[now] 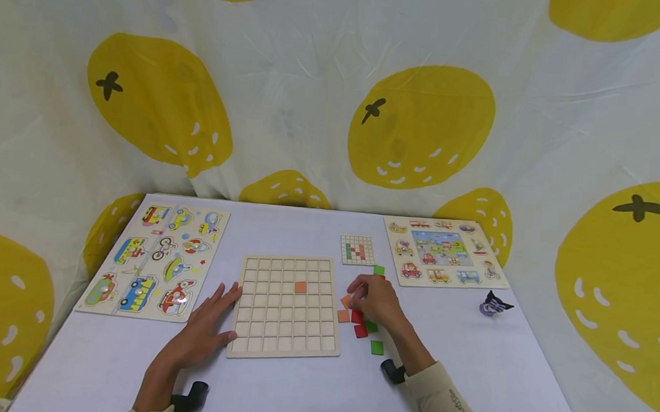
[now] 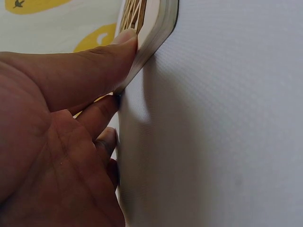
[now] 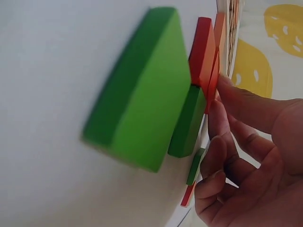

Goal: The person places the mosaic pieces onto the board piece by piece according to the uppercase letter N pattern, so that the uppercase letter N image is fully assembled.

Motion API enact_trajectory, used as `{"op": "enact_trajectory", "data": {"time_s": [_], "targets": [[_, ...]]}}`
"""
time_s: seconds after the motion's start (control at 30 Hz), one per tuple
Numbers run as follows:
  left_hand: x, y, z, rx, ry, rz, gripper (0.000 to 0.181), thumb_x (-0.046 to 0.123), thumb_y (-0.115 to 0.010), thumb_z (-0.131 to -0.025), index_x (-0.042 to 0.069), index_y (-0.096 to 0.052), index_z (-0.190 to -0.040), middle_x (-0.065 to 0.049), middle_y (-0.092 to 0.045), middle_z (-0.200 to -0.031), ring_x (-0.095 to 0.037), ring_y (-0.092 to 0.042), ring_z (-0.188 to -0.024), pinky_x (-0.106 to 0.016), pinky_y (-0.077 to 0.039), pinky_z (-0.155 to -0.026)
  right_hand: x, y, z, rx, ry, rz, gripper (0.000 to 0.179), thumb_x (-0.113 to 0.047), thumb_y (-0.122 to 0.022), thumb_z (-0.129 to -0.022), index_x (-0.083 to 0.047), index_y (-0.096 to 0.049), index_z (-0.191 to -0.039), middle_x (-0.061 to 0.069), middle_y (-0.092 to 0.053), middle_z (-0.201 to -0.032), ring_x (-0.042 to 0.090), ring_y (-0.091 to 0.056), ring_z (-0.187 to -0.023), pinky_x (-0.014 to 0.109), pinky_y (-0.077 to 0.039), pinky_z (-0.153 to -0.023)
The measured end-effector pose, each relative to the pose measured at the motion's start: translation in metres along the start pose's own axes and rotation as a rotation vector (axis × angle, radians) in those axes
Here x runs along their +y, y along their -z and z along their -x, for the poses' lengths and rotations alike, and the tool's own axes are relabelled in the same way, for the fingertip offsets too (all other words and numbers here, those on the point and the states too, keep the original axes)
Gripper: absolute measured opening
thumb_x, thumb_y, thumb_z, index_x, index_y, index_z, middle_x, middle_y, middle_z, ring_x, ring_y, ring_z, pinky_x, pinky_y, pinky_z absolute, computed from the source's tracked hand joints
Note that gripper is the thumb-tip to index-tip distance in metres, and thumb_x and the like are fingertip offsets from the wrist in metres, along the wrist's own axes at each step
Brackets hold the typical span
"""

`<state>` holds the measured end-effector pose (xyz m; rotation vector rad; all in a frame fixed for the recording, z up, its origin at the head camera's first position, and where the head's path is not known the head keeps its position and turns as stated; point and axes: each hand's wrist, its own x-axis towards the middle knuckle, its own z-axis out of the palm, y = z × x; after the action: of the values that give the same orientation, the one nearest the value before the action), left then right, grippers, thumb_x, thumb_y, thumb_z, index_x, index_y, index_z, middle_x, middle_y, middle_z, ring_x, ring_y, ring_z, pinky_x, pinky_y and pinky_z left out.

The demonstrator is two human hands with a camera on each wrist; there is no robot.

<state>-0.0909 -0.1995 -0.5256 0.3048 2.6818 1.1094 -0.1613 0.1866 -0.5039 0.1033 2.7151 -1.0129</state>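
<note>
Where the right grip (image 1: 376, 299) bends over the loose pieces: thumb and forefinger appear to pinch an orange tile (image 1: 345, 301), though from where I stand the fingers partly cover it.
Orange tile's position: at the fingertips, on the side of the right grip that faces the gridded board (image 1: 286, 315), just outside that board's right rim; being square, it offers no long axis.
Governing relation: the board's cells lie leftward from the right grip, across that rim; this grip is much the nearer to the tile.
Left grip (image 1: 205, 326): fingers spread, touching the board's left edge, the thumb lying on its rim; no tile held.
Filled cell: a second orange tile (image 1: 300, 288), in the board's upper half, right of middle.
Loose tiles: a red tile (image 1: 361, 331) and a green tile (image 1: 376, 347), among others, on the white worktop (image 1: 440, 346).
Pattern card (image 1: 355, 260): near the board's far right corner.
</note>
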Motion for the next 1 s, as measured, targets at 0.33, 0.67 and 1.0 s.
{"op": "enact_trajectory", "data": {"time_s": [0.33, 0.67, 1.0], "targets": [[0.0016, -0.0005, 0.0005, -0.009, 0.008, -0.002, 0.098, 0.005, -0.083, -0.086, 0.018, -0.031, -0.169, -0.011, -0.022, -0.178, -0.045, -0.007, -0.166, -0.070, -0.007, -0.131, -0.0007, -0.0026, 0.0017, -0.003, -0.012, 0.036, 0.015, -0.015, -0.086, -0.089, -0.016, -0.072, -0.094, 0.001, -0.065, -0.080, 0.018, -0.061, -0.073, 0.028, -0.050, -0.061], [0.0041, 0.0017, 0.0001, -0.006, -0.008, 0.014, 0.098, 0.003, -0.082, -0.086, 0.016, -0.031, -0.169, -0.012, -0.021, -0.178, -0.046, -0.004, -0.166, -0.069, -0.005, -0.131, -0.0027, -0.0028, 0.0018, 0.015, 0.024, 0.091, 0.015, -0.016, -0.085, -0.090, -0.017, -0.070, -0.092, 0.001, -0.061, -0.075, 0.017, -0.058, -0.068, 0.028, -0.045, -0.059], [0.0024, 0.0012, -0.0017, -0.010, -0.010, -0.007, 0.098, 0.003, -0.083, -0.086, 0.016, -0.031, -0.169, -0.012, -0.021, -0.178, -0.046, -0.005, -0.166, -0.069, -0.006, -0.131, -0.0026, -0.0038, 0.0060, 0.018, 0.038, 0.169, 0.020, -0.026, -0.089, -0.087, -0.021, -0.071, -0.095, -0.001, -0.061, -0.079, 0.016, -0.058, -0.074, 0.028, -0.046, -0.060]]}}
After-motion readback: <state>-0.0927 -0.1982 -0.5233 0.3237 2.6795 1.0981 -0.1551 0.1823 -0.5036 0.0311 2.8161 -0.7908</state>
